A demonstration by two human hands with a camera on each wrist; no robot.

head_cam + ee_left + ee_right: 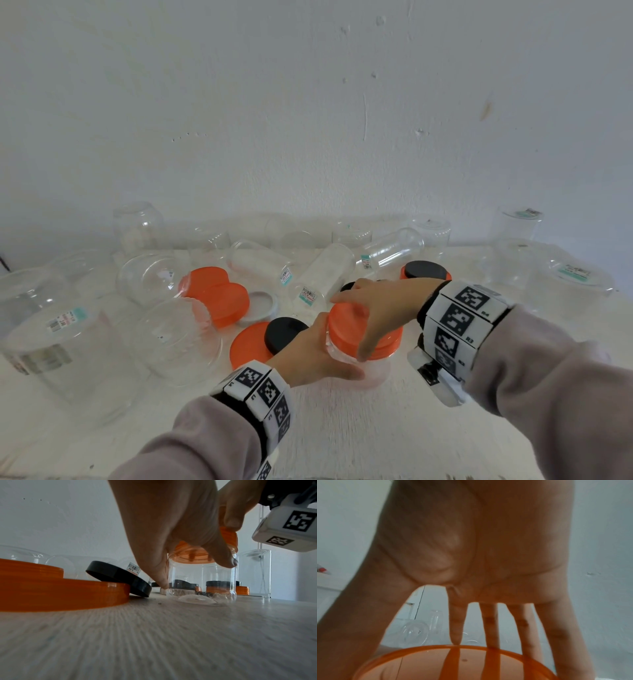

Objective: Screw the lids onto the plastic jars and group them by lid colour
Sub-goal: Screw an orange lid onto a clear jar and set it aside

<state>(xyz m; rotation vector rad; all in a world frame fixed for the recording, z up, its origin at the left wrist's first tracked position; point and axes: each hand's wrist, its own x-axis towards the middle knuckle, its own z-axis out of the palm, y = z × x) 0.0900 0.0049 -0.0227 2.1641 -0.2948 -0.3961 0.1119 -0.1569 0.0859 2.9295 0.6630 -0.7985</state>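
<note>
- Small clear plastic jar [356, 363] stands upright on the pale wood-grain table [342, 438], near the front edge at about 6 o'clock of the jar scatter; round orange screw lid [363, 329] sits on its mouth
- Left hand [318, 359] grip: fingers and thumb curled round the jar wall, steadying it; right hand [383, 308] grip: spread fingertips and thumb over the lid rim from above
- Risk: lid looks slightly canted in the left wrist view; turning it so may cross-thread; thin wall may flex and slip under squeeze
- Room: large flat orange lid [250, 342] and black round lid [284, 334] lie just beside at 9 o'clock; open table toward 6 o'clock; crowded jars from 10 to 2 o'clock
</note>
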